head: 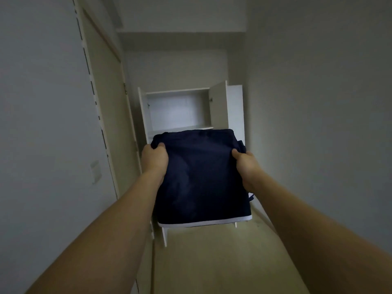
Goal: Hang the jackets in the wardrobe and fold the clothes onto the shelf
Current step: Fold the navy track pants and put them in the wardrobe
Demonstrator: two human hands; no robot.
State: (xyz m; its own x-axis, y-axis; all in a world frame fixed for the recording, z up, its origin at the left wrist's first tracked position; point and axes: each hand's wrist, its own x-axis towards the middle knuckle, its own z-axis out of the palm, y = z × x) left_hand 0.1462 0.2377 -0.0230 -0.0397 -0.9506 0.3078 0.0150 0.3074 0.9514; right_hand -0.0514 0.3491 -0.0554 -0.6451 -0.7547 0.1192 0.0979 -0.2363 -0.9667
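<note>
A folded navy garment [201,177] with a white trim along its near edge is held up in front of me. My left hand [154,158] grips its upper left edge, thumb on top. My right hand [246,164] grips its upper right edge. Beyond it stands a white wardrobe [178,109] with both doors swung open; its upper compartment and the shelf [182,127] below it show above the garment. The garment hides the wardrobe's lower part.
A beige door [110,107] is on the left wall, with a light switch [95,171] nearer to me. A plain grey wall runs along the right. Light wooden floor [212,262] stretches between me and the wardrobe.
</note>
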